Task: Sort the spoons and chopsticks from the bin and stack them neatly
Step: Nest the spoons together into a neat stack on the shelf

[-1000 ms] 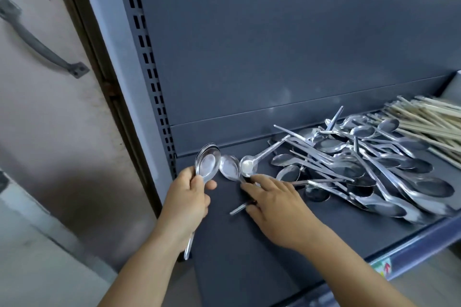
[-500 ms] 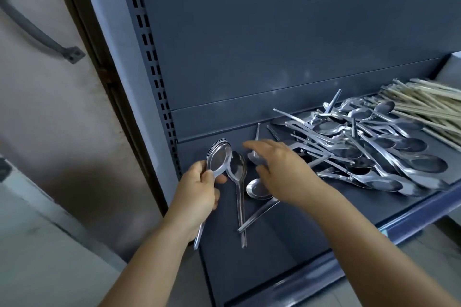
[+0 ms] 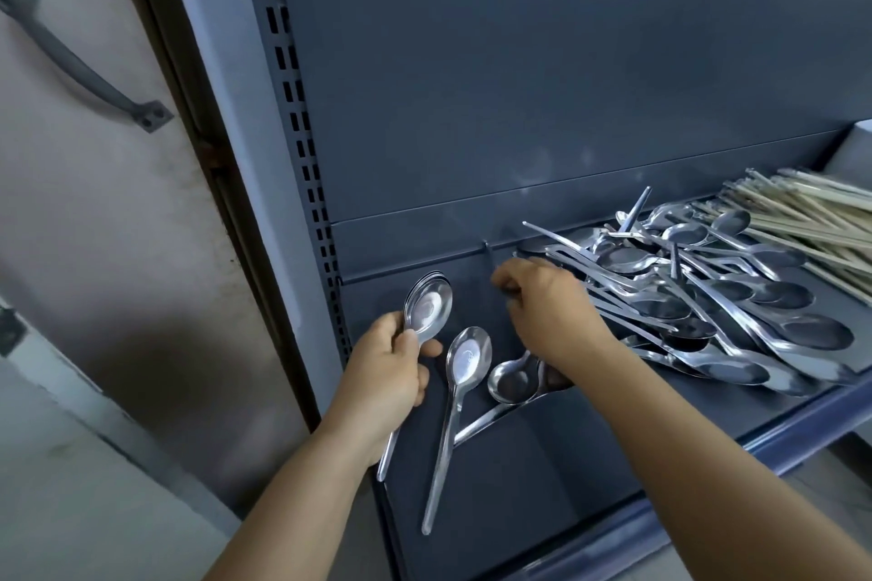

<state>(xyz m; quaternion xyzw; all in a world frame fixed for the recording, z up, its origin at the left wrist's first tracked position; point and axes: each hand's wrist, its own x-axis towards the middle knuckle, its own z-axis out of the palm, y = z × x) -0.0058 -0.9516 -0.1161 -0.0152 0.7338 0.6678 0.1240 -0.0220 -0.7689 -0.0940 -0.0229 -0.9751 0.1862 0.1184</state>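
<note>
Two hands work on the dark shelf (image 3: 542, 476). The left hand (image 3: 384, 384) grips a nested stack of spoons (image 3: 427, 307), at least three by the layered bowl rims, bowls up toward 12 o'clock and handles running down past the palm toward 6. The right hand (image 3: 552, 311) has its fingers curled over a thin dark handle (image 3: 490, 257) at the pile's left edge; whether it truly pinches it cannot be told. Two spoons lie apart from the rest: a single spoon (image 3: 460, 382), bowl at 12 and handle toward 7, and just right of it a second spoon (image 3: 512, 382) whose handle crosses toward 8 o'clock. The heap of loose spoons (image 3: 698, 297), too tangled to count, spreads toward 3 o'clock, long axes mixed. Beyond it at 2 o'clock, a bundle of pale chopsticks (image 3: 811, 212) lies roughly parallel. Bare shelf lies toward 6, ending at the front lip (image 3: 708, 486).
</note>
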